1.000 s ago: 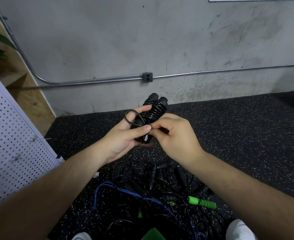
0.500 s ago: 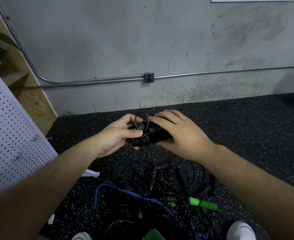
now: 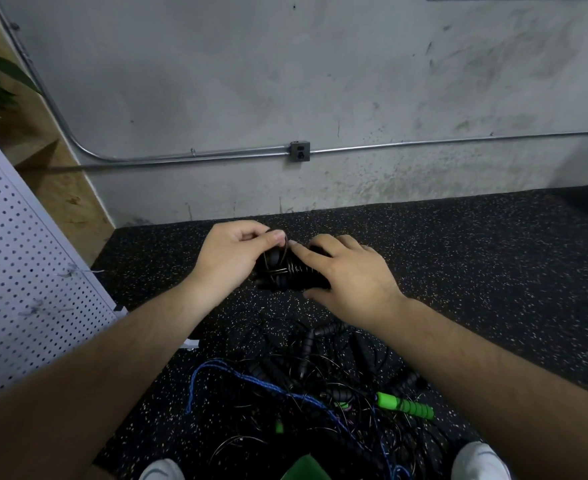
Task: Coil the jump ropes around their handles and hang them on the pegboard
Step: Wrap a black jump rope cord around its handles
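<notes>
The coiled black jump rope (image 3: 291,273) is held above the floor (image 3: 493,271), its long axis running left to right. The left hand (image 3: 230,258) has its grip pinching a cord loop at the rope's left end. The right hand (image 3: 348,275) has its grip curled over the handles. A tangled rope pile (image 3: 320,386) lies below, with the pegboard (image 3: 26,271) at left.

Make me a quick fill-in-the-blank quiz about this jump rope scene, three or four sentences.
The left hand and right hand grip a coiled ___ jump rope.
The white pegboard stands on the person's ___ side.
In the tangled pile on the floor, one handle is bright ___.
The braided cord in that pile is ___.
Missing words: black, left, green, blue.
</notes>
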The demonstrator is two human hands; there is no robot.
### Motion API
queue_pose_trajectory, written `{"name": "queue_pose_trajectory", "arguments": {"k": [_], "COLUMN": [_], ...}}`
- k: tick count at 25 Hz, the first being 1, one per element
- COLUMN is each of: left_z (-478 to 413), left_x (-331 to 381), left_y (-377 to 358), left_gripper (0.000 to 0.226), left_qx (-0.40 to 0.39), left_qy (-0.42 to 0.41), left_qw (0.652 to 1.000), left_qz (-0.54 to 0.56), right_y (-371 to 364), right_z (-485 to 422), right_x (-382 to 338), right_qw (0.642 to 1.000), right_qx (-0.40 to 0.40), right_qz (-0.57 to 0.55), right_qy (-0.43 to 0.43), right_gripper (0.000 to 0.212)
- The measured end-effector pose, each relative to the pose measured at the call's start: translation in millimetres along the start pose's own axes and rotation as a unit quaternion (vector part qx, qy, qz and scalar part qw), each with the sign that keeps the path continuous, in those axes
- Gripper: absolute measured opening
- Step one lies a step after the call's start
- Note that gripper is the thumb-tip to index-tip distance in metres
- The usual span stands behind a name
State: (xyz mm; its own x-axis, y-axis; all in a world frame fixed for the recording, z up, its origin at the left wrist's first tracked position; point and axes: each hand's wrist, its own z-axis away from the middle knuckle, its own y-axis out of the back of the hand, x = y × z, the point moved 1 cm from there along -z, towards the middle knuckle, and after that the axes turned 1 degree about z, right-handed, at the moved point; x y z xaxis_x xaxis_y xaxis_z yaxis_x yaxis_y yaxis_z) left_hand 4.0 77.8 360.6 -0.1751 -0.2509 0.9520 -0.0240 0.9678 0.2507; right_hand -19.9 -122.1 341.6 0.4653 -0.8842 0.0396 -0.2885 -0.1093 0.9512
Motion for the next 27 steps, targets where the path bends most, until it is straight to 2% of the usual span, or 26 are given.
{"name": "queue_pose_trajectory", "arguments": {"k": [2,5,8,10,14,15,17,19,21,24,27], "left_z": [-4.6,-10.6,-13.8,-17.3,-9.3,-5.1,1.3,5.4,8.4,9.4,7.3], "left_x": [0.7,-4.9,-8.2,-11.1,-25.7,-29.7,-33.9,-34.3,-33.9,-27.3,-17.0], "left_y": [4.4,9.4,10.6,12.7,15.5,15.6,14.6,11.5,7.2,9.9,30.4], "left_gripper": [0.011,0.016,0.017,0.016,0.072,0.078,0.081,0.086,0.09,0.084,0.081], "left_qx": [0.028,0.051,0.037,-0.001,-0.061,-0.072,-0.099,-0.121,-0.11,-0.076,-0.066], "left_qy": [0.016,0.059,0.074,0.042,-0.034,-0.063,-0.111,-0.139,-0.151,-0.159,-0.15], "left_qw": [0.999,0.996,0.994,0.999,0.988,0.981,0.957,0.914,0.888,0.884,0.879], "left_qz": [0.011,0.042,0.069,0.011,-0.141,-0.166,-0.251,-0.363,-0.421,-0.432,-0.447], "right_y": [-3.7,-14.6,-14.4,-14.3,-13.7,-14.1,-14.5,-14.6,-12.4,-11.1,-10.6], "right_z": [-0.8,-0.2,-2.3,-2.7,-3.0,-3.6,-5.5,-7.6,-8.9,-13.0,-18.2], "right_x": [-1.5,-4.4,-5.4,-1.4,1.6,1.8,1.4,-1.0,-5.6,-12.2,-8.9], "right_qw": [1.0,0.998,1.0,0.998,0.997,0.997,0.997,0.996,0.995,0.993,0.976], "right_qx": [0.004,0.059,0.02,-0.005,-0.023,-0.022,-0.017,-0.006,0.003,0.008,-0.025], "right_qz": [-0.007,0.012,-0.021,-0.049,-0.049,-0.048,-0.051,-0.065,-0.082,-0.103,-0.209], "right_qy": [-0.005,0.012,-0.008,-0.032,-0.048,-0.055,-0.064,-0.061,-0.064,-0.056,-0.055], "right_gripper": [0.082,0.084,0.082,0.081,0.083,0.083,0.081,0.079,0.079,0.083,0.09]}}
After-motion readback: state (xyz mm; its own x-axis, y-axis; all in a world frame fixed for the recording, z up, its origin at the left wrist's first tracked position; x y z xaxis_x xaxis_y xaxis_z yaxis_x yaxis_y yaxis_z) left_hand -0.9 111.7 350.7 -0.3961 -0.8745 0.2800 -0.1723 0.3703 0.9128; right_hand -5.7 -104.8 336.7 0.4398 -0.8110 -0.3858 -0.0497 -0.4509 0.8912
